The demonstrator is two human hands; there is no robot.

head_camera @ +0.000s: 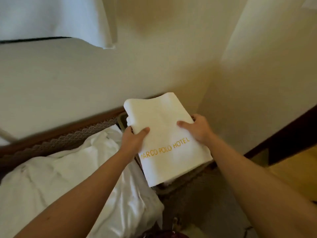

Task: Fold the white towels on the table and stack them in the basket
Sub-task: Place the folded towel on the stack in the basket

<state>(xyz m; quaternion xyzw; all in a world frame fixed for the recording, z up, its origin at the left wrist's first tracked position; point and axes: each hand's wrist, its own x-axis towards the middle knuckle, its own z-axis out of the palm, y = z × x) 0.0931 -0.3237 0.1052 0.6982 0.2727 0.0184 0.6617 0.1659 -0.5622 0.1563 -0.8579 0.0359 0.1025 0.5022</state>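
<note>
Fingers of both hands were curled around a folded white towel [164, 140], thumbs pressed on its top face and the other fingers tucked out of sight beneath it. Largest in view was the cream wall [154, 69] meeting a second wall in a corner behind the hands. Below it, at the left, a heap of unfolded white towels [68, 172] lay rumpled on a surface edged by a dark wooden rail with a scalloped trim [68, 140]. The folded towel, marked in gold lettering "ARCO POLO HOTEL", was held flat just right of that heap, over a dark woven basket [187, 184], whose rim showed under the towel's near corner; whether the towel touched the basket could not be told. The left hand [135, 138] gripped the towel's left edge, and the right hand [197, 127] gripped its right edge.
</note>
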